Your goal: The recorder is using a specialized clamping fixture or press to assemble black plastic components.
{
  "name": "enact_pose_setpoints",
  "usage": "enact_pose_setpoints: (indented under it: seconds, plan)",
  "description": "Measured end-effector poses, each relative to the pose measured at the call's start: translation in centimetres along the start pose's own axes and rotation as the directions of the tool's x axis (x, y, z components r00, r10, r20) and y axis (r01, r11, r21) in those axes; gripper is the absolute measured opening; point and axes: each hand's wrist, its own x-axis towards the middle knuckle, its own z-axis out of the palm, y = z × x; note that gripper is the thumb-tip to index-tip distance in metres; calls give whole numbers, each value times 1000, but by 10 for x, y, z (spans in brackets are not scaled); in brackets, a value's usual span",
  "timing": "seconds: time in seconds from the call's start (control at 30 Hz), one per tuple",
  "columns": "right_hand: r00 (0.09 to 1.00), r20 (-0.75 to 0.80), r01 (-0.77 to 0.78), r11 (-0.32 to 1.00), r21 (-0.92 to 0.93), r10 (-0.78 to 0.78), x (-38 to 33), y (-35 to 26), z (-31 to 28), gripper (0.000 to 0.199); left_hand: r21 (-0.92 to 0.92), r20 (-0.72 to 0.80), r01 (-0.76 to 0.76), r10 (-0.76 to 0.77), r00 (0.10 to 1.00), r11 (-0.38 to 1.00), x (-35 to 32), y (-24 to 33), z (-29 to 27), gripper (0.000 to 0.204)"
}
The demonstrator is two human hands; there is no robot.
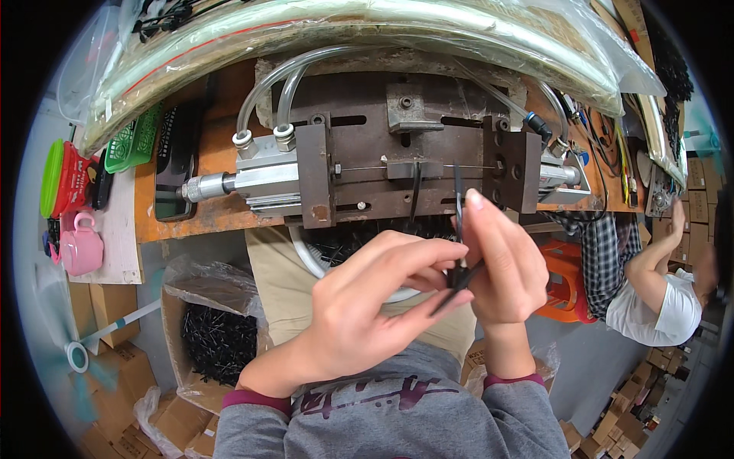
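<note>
My left hand [367, 283] is closed near my lap, with thin black pieces [453, 300] poking out between its thumb and fingers. Close against it, my right hand [505, 268] pinches a slim black strip [459, 191] that points up toward the fixture. The fingertips of both hands almost meet, and the exact shape of the pieces is partly hidden. Just beyond stands a brown metal fixture [359, 195] with a thin metal rod running across it. Another black strip [416, 191] hangs over the small dark block [413, 170] at its middle.
Air cylinders flank the fixture, at left [267, 180] and right [562, 176], fed by clear hoses [264, 88]. A carton of small black parts [218, 340] stands at lower left. A pink cup [82, 245] sits far left. Another person [657, 291] sits at right beside an orange stool [562, 279].
</note>
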Motion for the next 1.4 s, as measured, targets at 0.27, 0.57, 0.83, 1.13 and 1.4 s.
enact_pose_setpoints:
  seconds: [0.27,0.57,0.83,1.13,1.4]
  plan:
    - [707,289,-626,380,681,646,-7,-5,-30,34,648,112,-266,256,960,714,0,-32,-1,30]
    - [714,320,-642,400,654,623,-1,-8,-37,29,754,175,-237,160,972,613,12,-27,2,25]
    - [726,479,-649,261,715,492,16,-25,-18,36,502,108,-480,498,860,720,13,-17,-1,39]
    - [871,334,-492,649,580,361,98,-4,13,38,522,-47,-282,358,933,805,9,1,-24,41]
    - [750,655,-37,995,-96,91,241,70,47,64,644,166,-277,224,961,713,3,-25,0,25]
